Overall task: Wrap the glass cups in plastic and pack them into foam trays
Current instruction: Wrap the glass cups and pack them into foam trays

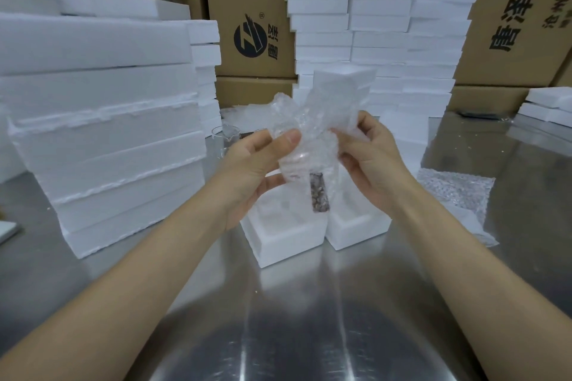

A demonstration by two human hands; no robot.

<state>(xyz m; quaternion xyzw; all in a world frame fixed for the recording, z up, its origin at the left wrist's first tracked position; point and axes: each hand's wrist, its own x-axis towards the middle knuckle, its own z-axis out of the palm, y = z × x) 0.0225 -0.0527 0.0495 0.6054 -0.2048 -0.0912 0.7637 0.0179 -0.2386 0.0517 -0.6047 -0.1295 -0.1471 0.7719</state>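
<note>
a: where is the cup sitting right now?
b: it's hanging mid-frame above the table, inside a sheet of bubble wrap (305, 130). the glass cup (301, 161) is barely showing through the plastic; only a dark strip (319, 192) low on it is reading clearly.
a: and the hands?
b: the left hand (257, 164) is pinching the wrap's left side, thumb on top. the right hand (371, 158) is gripping the right side, fingers curled into the plastic. the two are holding the bundle between them.
a: so which step is going on?
b: i'm judging it as the wrapping step. the sheet's upper end is flaring loose, not tucked in.
a: what is the next move calling for?
b: probably folding that loose end down, then lowering the bundle into the open foam tray (288, 238) lying just below it, lower centre. a second foam tray (356, 226) is sitting right beside it. i can't tell how its pockets are lying.
a: and around that?
b: a bare glass beaker (223, 134) is standing left of centre behind the left hand, spare bubble wrap sheets (455, 192) are lying at the right, foam stacks (108, 133) are filling the left and back, with cardboard boxes (253, 9) along the top, all around the steel table (309, 318).
</note>
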